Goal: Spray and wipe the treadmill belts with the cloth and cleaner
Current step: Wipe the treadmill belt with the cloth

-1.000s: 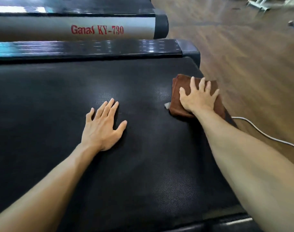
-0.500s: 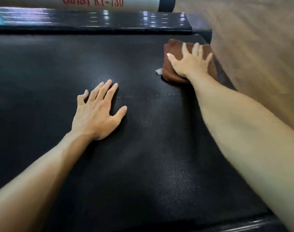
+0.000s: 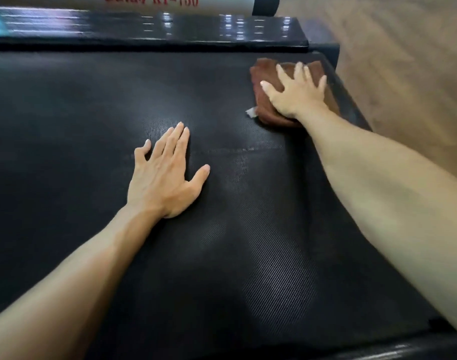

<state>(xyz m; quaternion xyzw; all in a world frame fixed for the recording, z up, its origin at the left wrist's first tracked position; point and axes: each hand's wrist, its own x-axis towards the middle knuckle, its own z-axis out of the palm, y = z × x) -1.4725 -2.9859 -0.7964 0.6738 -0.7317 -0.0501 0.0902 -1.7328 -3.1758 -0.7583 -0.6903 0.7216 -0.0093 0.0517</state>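
Hands, two, both bare. Left hand (image 3: 161, 175): flat, palm down, fingers spread on the treadmill belt (image 3: 79, 131), near its middle. Right hand (image 3: 296, 93): fingers straight and splayed, pressing on the cloth (image 3: 267, 110). Cloth, one: brown, folded, at the belt's far right corner, a white tag at its near edge. Side rail (image 3: 149, 29), one, glossy black. Both forearms extended. Wooden floor (image 3: 404, 74) at right.

Soft, even indoor light. Bright glare streaks lie on the glossy side rail (image 3: 149, 27), and a pale sheen on the belt (image 3: 248, 255). The right hand (image 3: 296, 96) and cloth (image 3: 267, 74) are motion-blurred. The wooden floor (image 3: 404, 61) smears. Wide-angle bending shows at the edges.
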